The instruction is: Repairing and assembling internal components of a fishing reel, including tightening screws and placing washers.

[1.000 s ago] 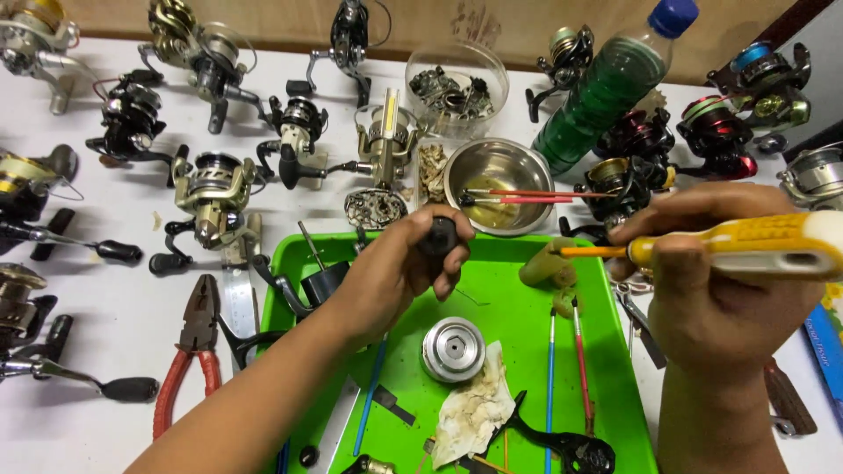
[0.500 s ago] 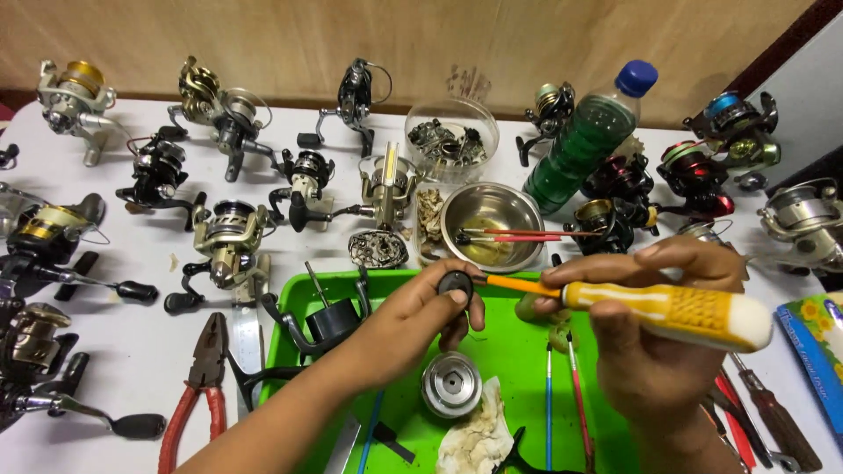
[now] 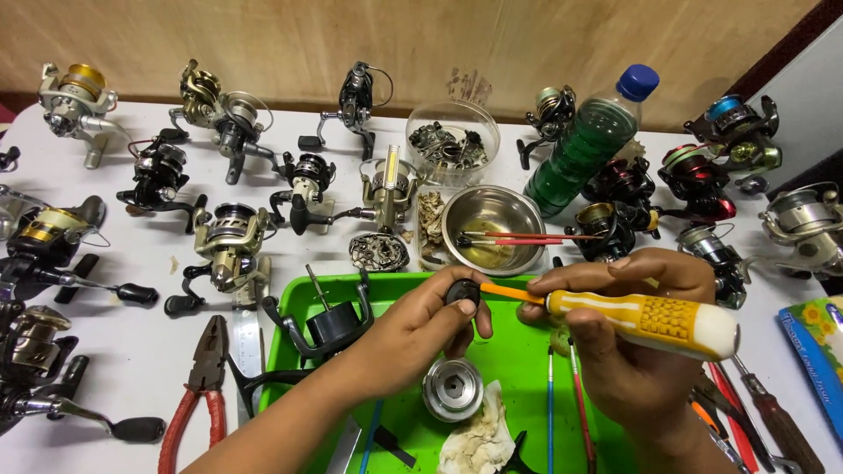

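Observation:
My left hand (image 3: 420, 329) pinches a small black round reel part (image 3: 463, 291) above the green tray (image 3: 294, 307). My right hand (image 3: 628, 342) grips a screwdriver with a yellow and white handle (image 3: 654, 319); its orange shaft reaches left and its tip touches the black part. Below the hands in the tray lie a silver spool (image 3: 452, 390), a crumpled stained cloth (image 3: 479, 439) and a black reel body (image 3: 329, 326).
Several fishing reels (image 3: 228, 246) cover the white table around the tray. A steel bowl (image 3: 492, 230) with red-handled tools, a clear tub of parts (image 3: 452, 140) and a green bottle (image 3: 593, 145) stand behind. Red-handled pliers (image 3: 198, 386) lie left; more screwdrivers (image 3: 760, 412) lie right.
The view has tilted up, showing more of the table's far side. My right hand brought the screwdriver left and down until its tip met the black part in my left hand.

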